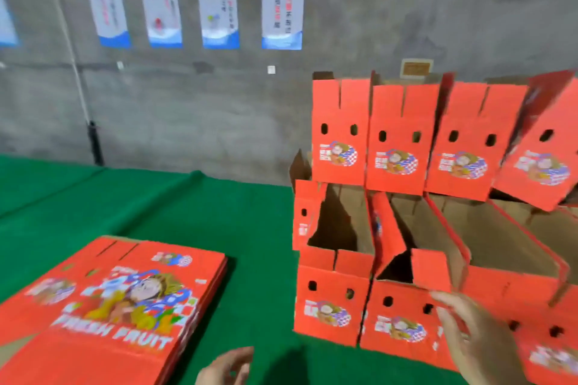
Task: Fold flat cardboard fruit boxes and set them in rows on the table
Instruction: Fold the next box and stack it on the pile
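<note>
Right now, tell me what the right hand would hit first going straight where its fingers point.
The right hand points up-left; first in line is the front flap of the near-row folded box, which its fingertips seem nearly touching.

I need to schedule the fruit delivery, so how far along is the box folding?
Done: folded boxes stand in a near row and a higher row behind it, whose rightmost box is tilted. In hand: the right hand touches a near-row box with straight fingers; the left hand holds nothing. Left: a stack of flat boxes lies on the green table, so a good share seems unfolded.
</note>
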